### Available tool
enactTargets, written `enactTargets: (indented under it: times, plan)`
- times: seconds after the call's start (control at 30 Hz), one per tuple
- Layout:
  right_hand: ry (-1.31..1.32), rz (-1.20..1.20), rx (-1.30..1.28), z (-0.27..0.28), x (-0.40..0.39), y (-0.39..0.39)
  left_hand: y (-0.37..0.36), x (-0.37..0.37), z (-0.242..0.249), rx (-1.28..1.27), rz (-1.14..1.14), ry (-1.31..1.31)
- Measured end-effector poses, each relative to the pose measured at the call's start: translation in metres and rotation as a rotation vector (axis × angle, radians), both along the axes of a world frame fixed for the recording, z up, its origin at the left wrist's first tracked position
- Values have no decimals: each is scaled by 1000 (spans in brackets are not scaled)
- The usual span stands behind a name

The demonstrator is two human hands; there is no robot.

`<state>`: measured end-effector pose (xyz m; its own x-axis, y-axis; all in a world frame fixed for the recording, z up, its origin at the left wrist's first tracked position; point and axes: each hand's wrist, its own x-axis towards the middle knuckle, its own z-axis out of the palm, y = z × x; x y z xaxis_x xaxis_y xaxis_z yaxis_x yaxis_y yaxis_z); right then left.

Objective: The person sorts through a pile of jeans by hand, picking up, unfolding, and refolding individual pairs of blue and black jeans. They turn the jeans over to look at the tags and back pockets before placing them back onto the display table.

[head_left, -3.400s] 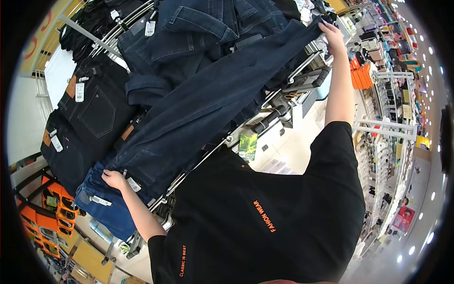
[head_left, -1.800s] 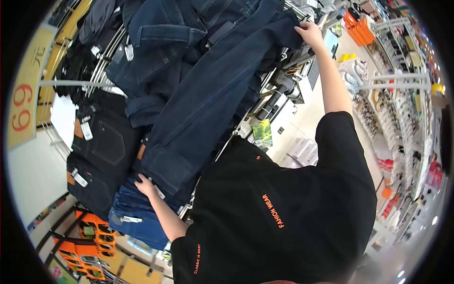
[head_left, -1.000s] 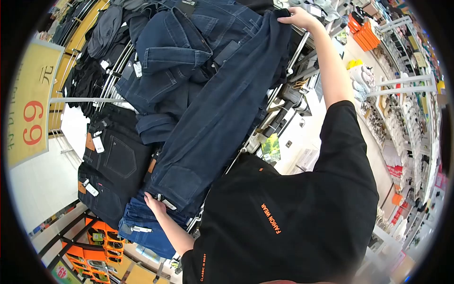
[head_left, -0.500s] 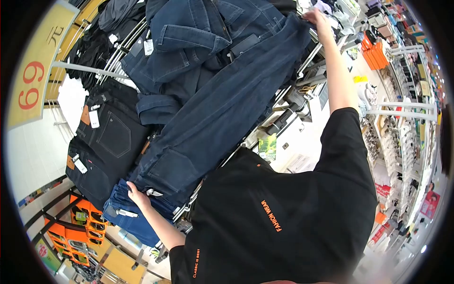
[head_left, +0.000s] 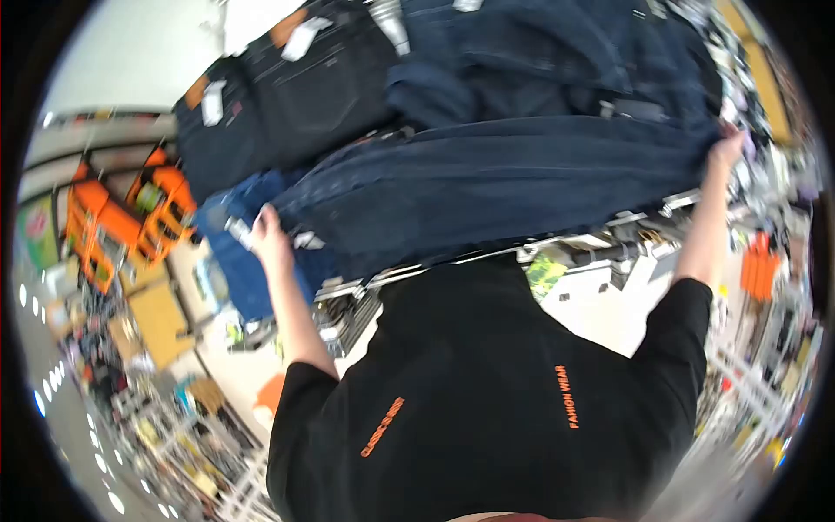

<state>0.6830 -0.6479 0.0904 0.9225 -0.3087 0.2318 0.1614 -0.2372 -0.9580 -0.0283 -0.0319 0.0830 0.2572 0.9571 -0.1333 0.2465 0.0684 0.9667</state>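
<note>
A pair of dark blue jeans (head_left: 504, 178) lies stretched lengthwise across a pile of clothes, folded into a long strip. My left hand (head_left: 274, 239) is closed on its left end, thumb on top and the other fingers mostly hidden. At the far right end, my right hand (head_left: 726, 146) grips the cloth, slightly blurred. Under and beside my left hand are folded brighter blue jeans (head_left: 239, 278) with a white tag. Behind the strip lie more rumpled dark blue jeans (head_left: 539, 43).
Folded black jeans (head_left: 322, 91) with white tags sit at the upper left. Orange display holders (head_left: 104, 213) hang at the left. Metal rack bars (head_left: 435, 264) run along the near edge of the clothes. Cardboard-coloured boxes (head_left: 161, 317) and store shelves stand lower left.
The view has turned, so the jeans strip now runs nearly level instead of diagonally. Both hands stay at its ends; the right one appears lower in view and the left one higher.
</note>
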Motion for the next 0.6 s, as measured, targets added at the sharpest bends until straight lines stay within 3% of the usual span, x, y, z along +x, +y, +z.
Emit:
enactTargets:
  times: [0.03, 0.07, 0.13, 0.17, 0.2, 0.23, 0.27, 0.33, 0.4, 0.5, 0.53, 0.57, 0.6]
  plan:
    - [-37, 66, -477, -18, 13, -22, -3, 0, 5, 17, 8, 26]
    - [19, -36, -627, -20, 7, -23, -4, -1, 4, 35, -3, -68]
    - [143, -72, -577, -42, 33, -63, -2, -9, 4, 34, -35, -203]
    - [146, -46, -710, -49, 51, -92, -3, -11, 9, 11, -54, -242]
    - [114, -129, -812, -20, 21, -75, -7, -10, 18, 17, -41, -220]
    - [-268, -188, -1106, -40, 58, -121, -6, -13, 22, -10, -52, -270]
    - [-165, -336, -1118, -35, 79, -144, -7, -15, 28, -16, -38, -255]
    - [93, -261, -723, 40, 26, -98, -9, -23, 37, 7, -27, -202]
    - [238, -156, -436, 67, 13, -84, -9, -31, 52, 91, -23, -123]
    - [299, -170, -886, 48, 27, -66, -5, -46, 72, 197, 7, -103]
    - [305, 51, -876, 39, 30, -61, -1, -55, 76, 290, 21, -50]
    - [-23, 210, -923, 25, 30, -54, 3, -66, 80, 386, 34, 7]
    - [73, 246, -955, 13, 43, -60, 3, -70, 91, 463, 30, 23]
